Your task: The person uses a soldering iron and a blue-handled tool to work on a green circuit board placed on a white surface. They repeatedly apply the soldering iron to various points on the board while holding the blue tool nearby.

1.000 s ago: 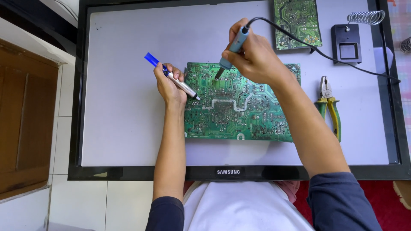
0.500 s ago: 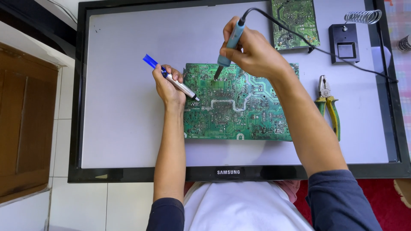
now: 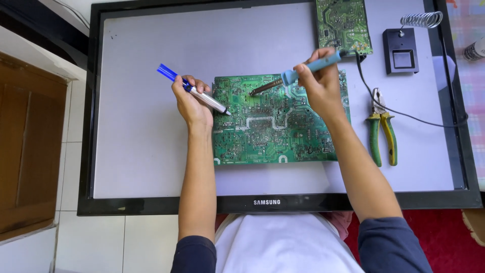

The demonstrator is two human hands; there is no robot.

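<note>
A large green circuit board (image 3: 275,121) lies flat near the middle of the frame on the pale face of a flat screen (image 3: 141,126) that serves as the work surface. The right hand (image 3: 319,86), at upper centre, is closed around the light-blue handle of a soldering iron (image 3: 298,73). The iron's long axis runs from upper right down to lower left, and its dark tip sits over the upper-middle part of the board, at or just above the surface; contact cannot be told. Its black cord (image 3: 404,112) trails off to the right edge. The left hand (image 3: 192,103), just left of the board, pinches a pen-shaped suction tool (image 3: 194,92) with a blue end and silver barrel. That tool slants from upper left down to lower right, its point at the board's left edge, a little below and left of the iron's tip. So the two tips face each other across the board's upper left part, near but apart, and the iron's tip is the one farther in over the board. A second, smaller green circuit board (image 3: 343,25) lies at the top of the frame, touching the right hand's far side. To the right stand a black iron stand (image 3: 401,50) with a wire coil and, lower, pliers (image 3: 382,129) with green and yellow grips.
</note>
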